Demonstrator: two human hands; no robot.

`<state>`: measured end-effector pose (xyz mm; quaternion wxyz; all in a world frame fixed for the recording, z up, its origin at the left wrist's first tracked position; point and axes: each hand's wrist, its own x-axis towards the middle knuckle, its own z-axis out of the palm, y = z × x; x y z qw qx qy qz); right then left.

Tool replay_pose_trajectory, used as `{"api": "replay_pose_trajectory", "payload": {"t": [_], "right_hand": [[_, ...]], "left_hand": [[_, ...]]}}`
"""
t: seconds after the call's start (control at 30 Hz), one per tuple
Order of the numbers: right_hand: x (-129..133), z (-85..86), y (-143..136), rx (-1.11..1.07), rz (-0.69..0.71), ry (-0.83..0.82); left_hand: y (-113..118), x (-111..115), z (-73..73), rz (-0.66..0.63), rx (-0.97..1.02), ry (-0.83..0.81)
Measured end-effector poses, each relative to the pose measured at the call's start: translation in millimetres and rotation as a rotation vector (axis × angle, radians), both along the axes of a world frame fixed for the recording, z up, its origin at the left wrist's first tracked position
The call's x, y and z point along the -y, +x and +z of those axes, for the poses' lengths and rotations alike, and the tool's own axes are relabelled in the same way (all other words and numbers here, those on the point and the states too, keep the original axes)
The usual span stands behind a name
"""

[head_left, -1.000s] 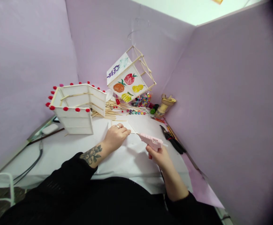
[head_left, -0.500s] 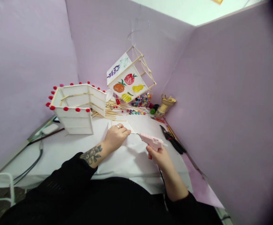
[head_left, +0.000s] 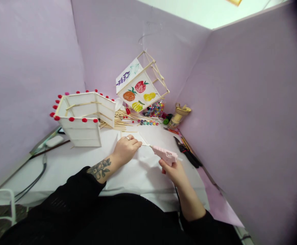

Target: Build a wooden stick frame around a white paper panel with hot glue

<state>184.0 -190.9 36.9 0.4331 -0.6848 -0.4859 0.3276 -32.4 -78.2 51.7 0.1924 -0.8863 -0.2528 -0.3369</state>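
Observation:
My right hand [head_left: 173,170] is wrapped round the handle of a pink hot glue gun [head_left: 166,154]. Its nozzle meets the near right corner of a small white panel edged with thin wooden sticks [head_left: 142,137], which lies on the white-covered table. My left hand [head_left: 127,148], with a ring on one finger, covers part of that panel; its fingers are closed together on the near edge, close to the nozzle. Whatever lies under the palm is hidden. To the left of my hands stands a folding white panel frame [head_left: 83,131] trimmed with red pompoms.
Bamboo skewers [head_left: 121,119] lie behind the hands. A lantern painted with fruit [head_left: 141,85] hangs above them. Black-handled pruning shears [head_left: 189,153] lie to the right, near a bamboo-like holder [head_left: 177,117]. Purple partitions [head_left: 245,109] close in the table. A cable [head_left: 34,182] runs at left.
Almost nothing differs. The glue gun's nozzle stays at the panel's corner and my left hand stays in place; the view shifts very slightly.

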Motion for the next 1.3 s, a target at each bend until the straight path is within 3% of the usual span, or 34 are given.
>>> {"api": "replay_pose_trajectory", "payload": {"t": [0.23, 0.5, 0.77, 1.03, 1.3], "right_hand": [[-1.3, -4.8, 6.1, 0.027, -0.007, -0.008], [0.5, 4.6, 0.4, 0.051, 0.023, 0.024], [-0.8, -7.0, 2.6, 0.029, 0.058, -0.016], [-0.3, -0.1, 0.8, 0.008, 0.033, 0.024], [-3.4, -6.7, 2.3, 0.012, 0.052, -0.001]], "left_hand": [[-0.2, -0.5, -0.7, -0.005, 0.0, -0.019], [0.4, -0.8, -1.8, -0.007, 0.004, -0.006], [-0.1, -0.9, -0.4, 0.003, 0.019, 0.0], [-0.5, -0.8, -0.8, -0.011, 0.028, 0.014], [-0.4, -1.1, -0.4, -0.008, 0.023, -0.004]]}}
